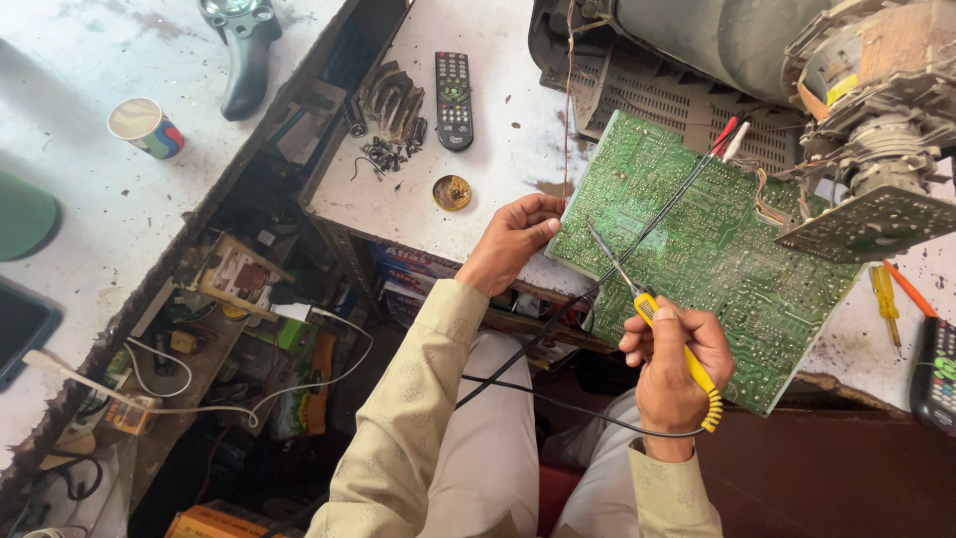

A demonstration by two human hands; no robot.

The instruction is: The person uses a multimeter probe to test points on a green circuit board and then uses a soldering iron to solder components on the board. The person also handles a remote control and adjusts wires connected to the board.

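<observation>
Right hand (672,369) clenched round a yellow-handled soldering iron (652,319), ribbed yellow strain relief at the wrist end, thin dark metal tip resting on the green circuit board (697,249). Left hand (513,239) pinching the board's near-left edge, thumb on top, fingers curled beneath. Board large, flat, rectangular, solder side up, dense with pale traces and shiny dots, lying tilted across the near edge of the white bench (498,149). Two thin black test leads (657,214) crossing the board diagonally, ending in red and white probe tips at its far edge. Black cord (558,399) trailing from the iron across the pale-trousered lap.

Far right: grey picture tube neck with its deflection yoke (876,100), bulky and dusty, over a slotted plastic casing. On the stained, pitted bench: black remote control (454,100), round brass tin (452,192), heap of dark screws (383,154). Right of the board, yellow screwdriver (884,299). Far left, on a rough grey slab, paper cup (146,127) with coloured bands and a black handled tool (244,50).
</observation>
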